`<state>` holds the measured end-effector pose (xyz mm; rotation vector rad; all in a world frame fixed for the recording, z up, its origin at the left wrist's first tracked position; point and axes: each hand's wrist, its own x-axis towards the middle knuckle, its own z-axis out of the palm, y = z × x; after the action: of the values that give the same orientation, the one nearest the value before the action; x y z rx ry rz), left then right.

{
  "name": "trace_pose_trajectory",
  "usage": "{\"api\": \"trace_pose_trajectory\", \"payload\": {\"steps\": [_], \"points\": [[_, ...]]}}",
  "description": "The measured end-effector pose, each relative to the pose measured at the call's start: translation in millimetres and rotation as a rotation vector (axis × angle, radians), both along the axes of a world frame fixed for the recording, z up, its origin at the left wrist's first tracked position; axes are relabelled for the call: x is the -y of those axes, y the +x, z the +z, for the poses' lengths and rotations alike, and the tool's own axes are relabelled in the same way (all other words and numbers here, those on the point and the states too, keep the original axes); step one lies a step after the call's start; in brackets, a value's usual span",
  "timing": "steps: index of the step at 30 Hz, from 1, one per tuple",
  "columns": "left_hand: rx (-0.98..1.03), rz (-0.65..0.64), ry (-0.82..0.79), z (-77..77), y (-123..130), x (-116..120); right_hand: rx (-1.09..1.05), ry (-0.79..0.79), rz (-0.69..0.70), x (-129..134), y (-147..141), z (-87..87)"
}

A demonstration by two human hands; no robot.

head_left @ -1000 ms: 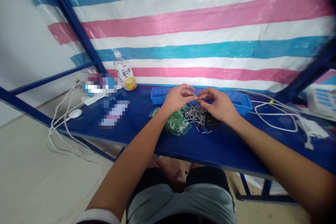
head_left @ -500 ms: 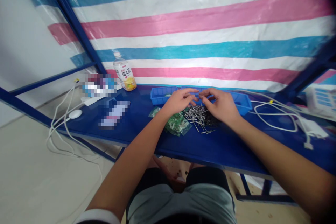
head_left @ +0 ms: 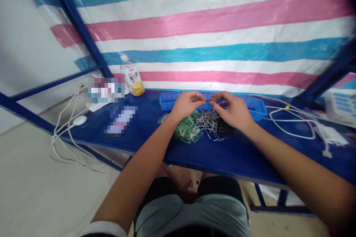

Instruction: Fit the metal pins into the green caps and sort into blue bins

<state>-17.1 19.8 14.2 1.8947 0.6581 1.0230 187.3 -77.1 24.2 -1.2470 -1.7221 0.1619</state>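
My left hand (head_left: pixel 187 105) is closed, thumb and fingertips pinched together above a pile of small shiny metal rivets (head_left: pixel 207 120). Facing it, my right hand (head_left: pixel 236 110) also holds a pinch, its fingertips close to those of the left. Whatever lies in either pinch is too small to make out. Under the left wrist are small clear green-tinted plastic bags (head_left: pixel 187 131). Small black pieces (head_left: pixel 224 126) sit beside the rivets, partly covered by my right hand. Behind both hands stretches a row of blue plastic bins (head_left: pixel 257 108), partly hidden by them.
On the blue table (head_left: pixel 217 159) stand a drink bottle (head_left: pixel 132 77) at the back left and a white mouse (head_left: pixel 79 120) near the left edge. White cables (head_left: pixel 292 118) and a charger (head_left: pixel 332 136) lie on the right. A striped sheet (head_left: pixel 194 55) hangs behind.
The left hand's fingers were spread near the right fingertips; they have drawn together into a pinch and shifted slightly left. My right hand has hardly moved.
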Motion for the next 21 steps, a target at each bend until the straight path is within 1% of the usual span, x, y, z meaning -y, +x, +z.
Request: {"api": "trace_pose_trajectory", "payload": {"steps": [2,4,8,11,15,18,21], "points": [[-0.018,-0.006,-0.028,2.8,1.4,4.2,-0.037,0.014,0.017,-1.4,1.2,-0.7],[-0.047,-0.007,-0.028,6.2,2.3,8.6,-0.016,0.021,0.037,-1.5,1.7,-0.3],[-0.109,0.013,0.038,9.9,1.9,11.7,0.164,0.032,0.043,0.6,1.8,2.3],[-0.089,0.017,0.019,8.7,0.9,9.6,0.232,0.02,0.037,0.3,2.8,1.6],[-0.064,0.013,0.003,7.1,0.2,8.1,0.233,-0.015,0.012,-2.7,5.1,-3.0],[-0.045,0.018,0.028,7.3,0.9,9.1,0.227,-0.062,-0.008,-4.0,5.6,-5.1],[-0.037,0.027,0.057,8.0,2.8,10.9,0.177,-0.133,-0.006,-3.9,4.3,-4.1]]}}
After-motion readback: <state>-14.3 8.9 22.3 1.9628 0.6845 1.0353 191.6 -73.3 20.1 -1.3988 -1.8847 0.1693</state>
